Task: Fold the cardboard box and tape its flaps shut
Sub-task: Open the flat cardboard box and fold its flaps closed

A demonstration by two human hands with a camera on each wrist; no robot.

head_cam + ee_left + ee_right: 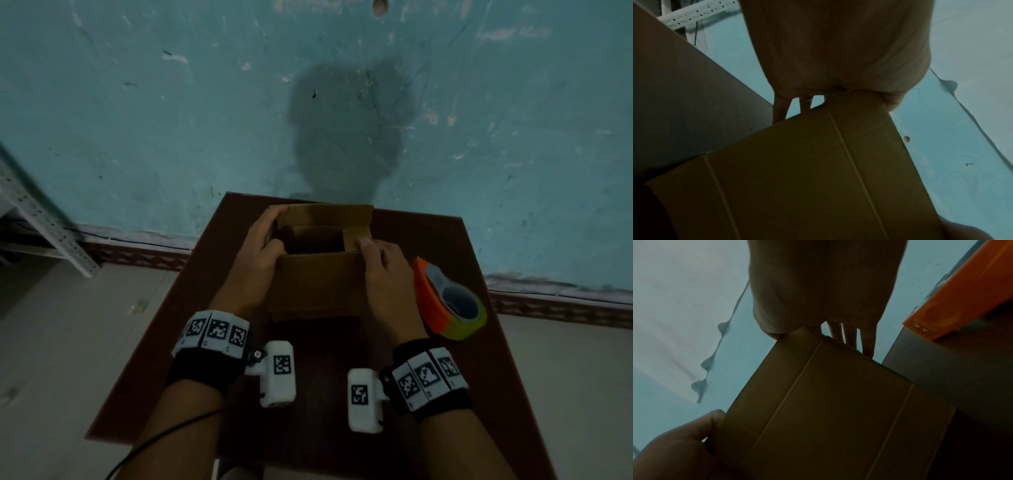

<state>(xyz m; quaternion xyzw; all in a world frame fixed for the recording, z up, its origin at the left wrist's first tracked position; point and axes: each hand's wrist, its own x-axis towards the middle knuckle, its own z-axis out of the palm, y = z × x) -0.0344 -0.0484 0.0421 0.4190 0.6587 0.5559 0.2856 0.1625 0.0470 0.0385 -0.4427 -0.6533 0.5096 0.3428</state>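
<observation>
- Our cardboard box (317, 274) stands upright on the dark brown table (472, 246), its top open and facing up, close to the table's far edge by the teal wall (137, 120).
- Our left hand (262, 255) curls over the box's left top corner, fingers wrapped over the edge toward the inside and thumb on the near wall.
- Our right hand (383, 265) grips the right top corner, thumb at the small right flap (356, 236), which leans inward, while its fingers lie along the outer side wall.
- The far flap (325, 214) stands raised; no flap is closed yet, and nothing is taped.
- The tape dispenser (448, 301), orange with a yellow-green roll, lies just right of the box, near our right wrist.
- We judge that pressing the side flaps unevenly may skew the walls, so the long flaps would not meet cleanly.
- Pushing forward while folding could slide the box toward the table's far edge.
- Our right forearm may knock the dispenser when it swings out for the tape.
</observation>
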